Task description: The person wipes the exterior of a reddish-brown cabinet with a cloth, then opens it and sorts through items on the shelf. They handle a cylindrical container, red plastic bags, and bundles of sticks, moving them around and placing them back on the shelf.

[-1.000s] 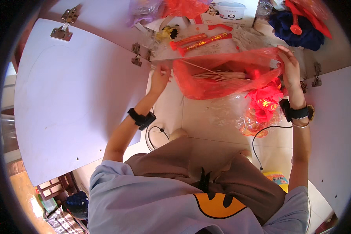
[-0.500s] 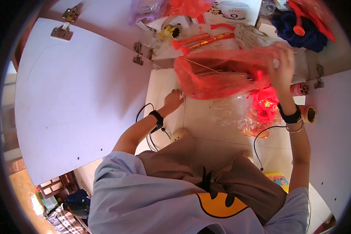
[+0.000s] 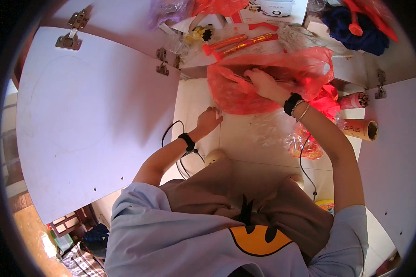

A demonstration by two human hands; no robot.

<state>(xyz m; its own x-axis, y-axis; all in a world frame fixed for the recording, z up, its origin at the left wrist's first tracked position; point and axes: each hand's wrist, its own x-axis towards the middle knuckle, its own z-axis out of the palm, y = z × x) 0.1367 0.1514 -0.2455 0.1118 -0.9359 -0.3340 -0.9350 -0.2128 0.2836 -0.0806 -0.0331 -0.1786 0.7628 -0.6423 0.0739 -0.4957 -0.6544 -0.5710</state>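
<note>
**Red bag on the cabinet floor: right hand inside, left hand off it**

Landmark: the red plastic bag [image 3: 268, 81], lying open and crumpled on the white cabinet floor [image 3: 245, 138], between the two open doors.

Progress, judged from how things lie: the bag is open at the mouth and its contents are not out. Thin sticks show through the red film beside the hand. Nothing from the bag sits in either hand in plain sight, so the handling of the contents looks to be mid-way at most.

Right hand [image 3: 263, 84]: reaching forward into the bag's mouth, palm down, fingers curled among the sticks. Whether the fingers have closed on a stick or on the film I cannot tell; the plastic hides the tips. Wrist with a black band and bracelet sits at the bag's near edge.

Left hand [image 3: 209, 120]: below and to the left of the bag, just off its lower corner, fingers loosely bent, tips resting on the cabinet floor. It holds nothing.

Around the bag: crumpled clear plastic wrap [image 3: 305, 143] lies just in front of it to the right; two cardboard tubes [image 3: 360, 129] lie right of the bag; long red and gold packets [image 3: 240, 45] lie behind it.
</note>
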